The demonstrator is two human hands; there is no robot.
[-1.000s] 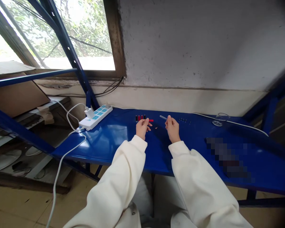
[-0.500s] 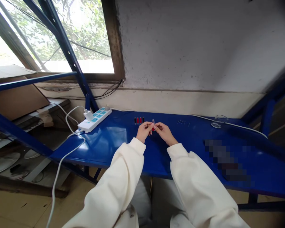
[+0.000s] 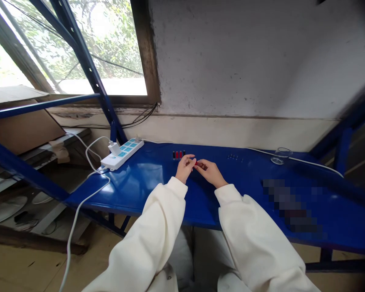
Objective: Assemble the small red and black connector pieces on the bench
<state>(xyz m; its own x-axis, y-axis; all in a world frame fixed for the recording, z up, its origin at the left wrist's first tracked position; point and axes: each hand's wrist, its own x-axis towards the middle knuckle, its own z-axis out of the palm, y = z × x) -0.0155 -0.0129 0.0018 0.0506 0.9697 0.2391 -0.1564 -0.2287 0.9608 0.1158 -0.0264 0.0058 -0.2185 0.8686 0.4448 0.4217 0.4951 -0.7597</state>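
My left hand [image 3: 185, 167] and my right hand [image 3: 210, 172] meet above the blue table, fingertips pinched together. Between them shows a small red piece [image 3: 196, 163], mostly covered by the fingers; its exact kind is too small to make out. Just beyond my left hand stands a short row of small red and black cylinders [image 3: 177, 155], the rightmost partly hidden by the fingers. Several tiny clear pieces [image 3: 232, 157] lie on the table beyond and to the right of my right hand.
A white power strip [image 3: 123, 154] with a plugged-in cable lies at the table's left. A clear round container [image 3: 282, 152] stands at the back right by a white cable. A blurred-out dark object [image 3: 292, 207] lies on the blue table [image 3: 246, 219] at the right.
The clear, narrow tip that stuck up between my fingers no longer shows. The red piece is now turned between the fingertips, and my left fingers reach further out.
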